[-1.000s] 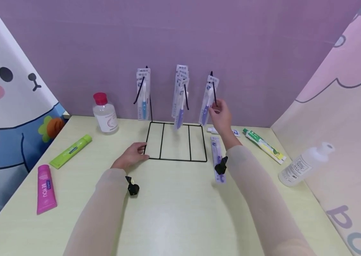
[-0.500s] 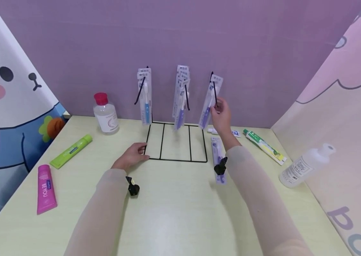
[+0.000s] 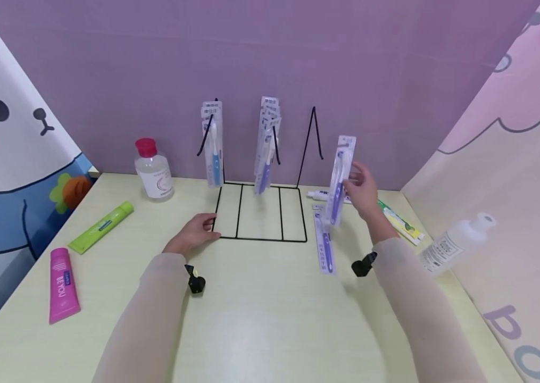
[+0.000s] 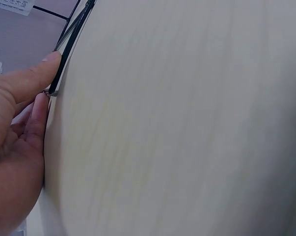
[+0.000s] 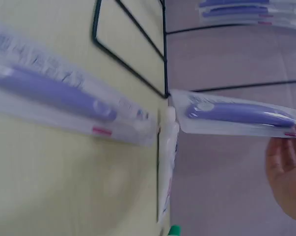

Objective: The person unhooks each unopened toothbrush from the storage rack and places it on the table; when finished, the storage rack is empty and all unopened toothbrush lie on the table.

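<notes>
Toothbrush pack [image 3: 340, 183] now off right hook [image 3: 318, 134] of wire rack [image 3: 264, 239], held right of it by pinching right hand [image 3: 364, 190]; left hand [image 3: 194, 234] grips rack's near left corner. Removal from hook looks done; loose pack [image 3: 325, 252] lies right of rack.

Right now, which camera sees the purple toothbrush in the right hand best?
The head view: it shows the packaged purple toothbrush top to bottom, in the right hand. The right wrist view shows its handle end, the rest cut off; the left wrist view doesn't show it.
</notes>
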`<state>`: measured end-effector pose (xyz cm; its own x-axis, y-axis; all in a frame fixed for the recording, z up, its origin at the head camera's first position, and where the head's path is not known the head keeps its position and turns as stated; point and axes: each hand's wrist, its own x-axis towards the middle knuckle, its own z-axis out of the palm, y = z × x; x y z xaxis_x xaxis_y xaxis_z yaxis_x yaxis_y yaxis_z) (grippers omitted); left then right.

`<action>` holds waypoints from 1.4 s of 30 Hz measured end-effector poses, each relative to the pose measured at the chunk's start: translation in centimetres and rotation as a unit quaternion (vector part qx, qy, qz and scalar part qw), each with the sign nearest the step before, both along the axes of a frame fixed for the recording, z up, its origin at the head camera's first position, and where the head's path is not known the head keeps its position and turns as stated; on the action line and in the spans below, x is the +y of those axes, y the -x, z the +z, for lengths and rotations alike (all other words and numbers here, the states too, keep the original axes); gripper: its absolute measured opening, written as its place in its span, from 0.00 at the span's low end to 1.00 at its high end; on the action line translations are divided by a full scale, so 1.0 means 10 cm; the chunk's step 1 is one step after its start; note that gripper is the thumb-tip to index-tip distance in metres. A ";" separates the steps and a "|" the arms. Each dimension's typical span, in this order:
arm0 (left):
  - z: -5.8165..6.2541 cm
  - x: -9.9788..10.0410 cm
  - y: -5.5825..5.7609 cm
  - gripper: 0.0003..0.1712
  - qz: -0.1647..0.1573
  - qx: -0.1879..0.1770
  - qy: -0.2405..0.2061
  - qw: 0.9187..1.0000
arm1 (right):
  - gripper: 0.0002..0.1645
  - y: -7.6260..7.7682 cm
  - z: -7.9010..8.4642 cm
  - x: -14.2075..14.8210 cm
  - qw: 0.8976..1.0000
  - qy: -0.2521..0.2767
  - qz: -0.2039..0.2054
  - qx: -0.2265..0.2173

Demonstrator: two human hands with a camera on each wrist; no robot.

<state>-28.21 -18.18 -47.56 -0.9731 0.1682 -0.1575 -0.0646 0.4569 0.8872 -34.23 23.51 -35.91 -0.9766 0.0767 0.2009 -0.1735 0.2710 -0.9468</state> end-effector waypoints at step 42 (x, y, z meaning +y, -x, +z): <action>0.03 0.02 -0.02 0.38 0.000 0.001 0.006 1.000 | 0.30 -0.26 -0.46 0.06 0.944 -0.258 0.098 -0.178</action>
<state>-28.00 -17.99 -47.27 -0.9734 0.1662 -0.1578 -0.0631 0.4674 0.8818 -31.66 24.13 -40.55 -0.9747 -0.1302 -0.1815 0.0365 0.7087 -0.7046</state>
